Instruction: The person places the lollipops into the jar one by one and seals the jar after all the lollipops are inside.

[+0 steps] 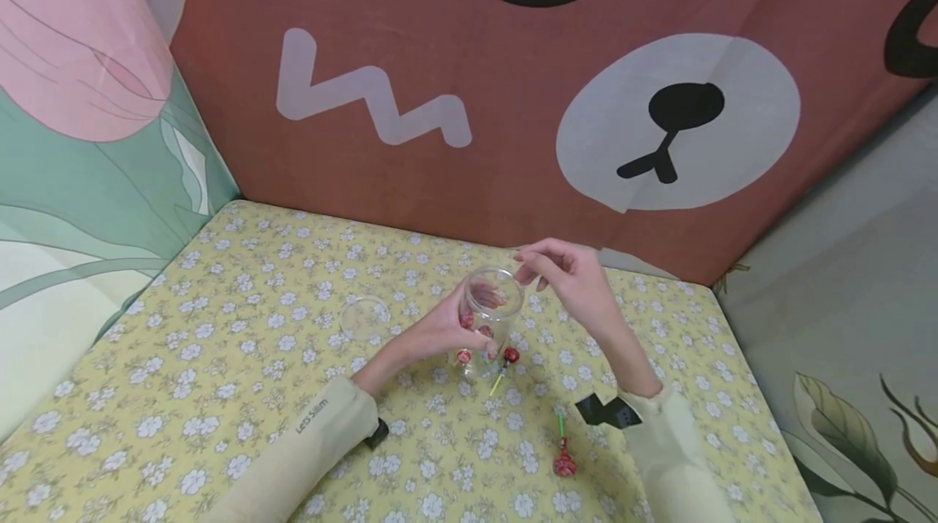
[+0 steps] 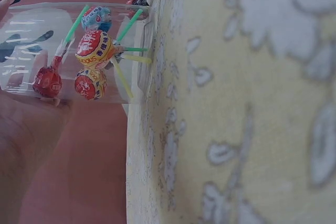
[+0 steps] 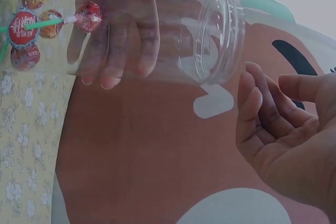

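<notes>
Table (image 1: 220, 360) covered in a yellow cloth with little white flowers. Sitting on it: a clear jar (image 1: 489, 319) with lollipops inside, clear lid (image 1: 364, 316) off to the left, two loose lollipops (image 1: 563, 458) nearer the front edge.

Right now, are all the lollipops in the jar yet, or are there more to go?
Not yet. Several lollipops already sit inside the clear jar, which the left hand grips. The right hand hovers empty by the jar's mouth. Two are left on the tablecloth: one red lollipop beside the jar and another nearer the person. The lid lies off to the side.
</notes>
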`<control>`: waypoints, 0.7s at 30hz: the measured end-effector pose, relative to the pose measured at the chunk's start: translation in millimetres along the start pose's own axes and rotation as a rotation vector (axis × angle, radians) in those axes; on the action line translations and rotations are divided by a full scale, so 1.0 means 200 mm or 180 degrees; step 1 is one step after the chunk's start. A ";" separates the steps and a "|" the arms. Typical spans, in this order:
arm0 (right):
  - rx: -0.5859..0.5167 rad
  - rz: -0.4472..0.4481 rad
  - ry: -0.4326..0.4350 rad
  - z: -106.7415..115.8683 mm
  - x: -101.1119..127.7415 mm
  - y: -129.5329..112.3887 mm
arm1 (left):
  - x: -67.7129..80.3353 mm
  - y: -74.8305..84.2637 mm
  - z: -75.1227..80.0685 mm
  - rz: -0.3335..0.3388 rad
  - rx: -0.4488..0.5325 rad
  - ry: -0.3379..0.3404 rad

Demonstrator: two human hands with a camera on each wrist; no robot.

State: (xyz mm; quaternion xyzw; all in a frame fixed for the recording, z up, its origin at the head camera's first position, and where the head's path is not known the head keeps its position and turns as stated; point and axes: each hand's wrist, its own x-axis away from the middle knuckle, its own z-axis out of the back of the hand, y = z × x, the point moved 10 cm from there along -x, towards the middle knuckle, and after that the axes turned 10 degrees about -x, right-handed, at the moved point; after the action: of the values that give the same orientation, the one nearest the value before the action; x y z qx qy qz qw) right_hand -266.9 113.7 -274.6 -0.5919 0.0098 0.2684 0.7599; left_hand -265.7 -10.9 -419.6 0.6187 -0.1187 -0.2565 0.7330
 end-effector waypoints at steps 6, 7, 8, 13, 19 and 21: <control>0.0008 0.0029 0.0057 0.03 0.01 -0.01 | 0.00 0.01 -0.01 -0.0025 0.0067 -0.0023; 0.0014 0.0017 0.0061 0.04 0.01 0.00 | 0.00 0.01 -0.01 -0.0023 0.0076 -0.0024; 0.0020 0.0004 0.0064 0.04 0.01 0.00 | 0.00 0.01 0.00 -0.0018 0.0078 -0.0020; 0.0048 -0.0059 0.0087 0.06 0.02 0.01 | 0.00 0.01 0.00 0.0000 0.0060 -0.0005; 0.0037 -0.0126 0.0106 0.09 0.03 0.03 | 0.00 0.00 0.00 0.0010 -0.0046 0.0045; 0.0043 -0.0153 0.0115 0.09 0.03 0.04 | 0.00 0.00 0.00 0.0011 -0.0055 0.0051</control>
State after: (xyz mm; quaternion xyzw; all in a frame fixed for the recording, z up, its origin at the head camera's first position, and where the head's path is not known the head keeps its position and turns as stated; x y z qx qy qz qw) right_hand -270.7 134.7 -278.8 -0.5916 0.0110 0.2393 0.7698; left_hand -266.7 -11.2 -419.7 0.6141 -0.1117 -0.2513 0.7398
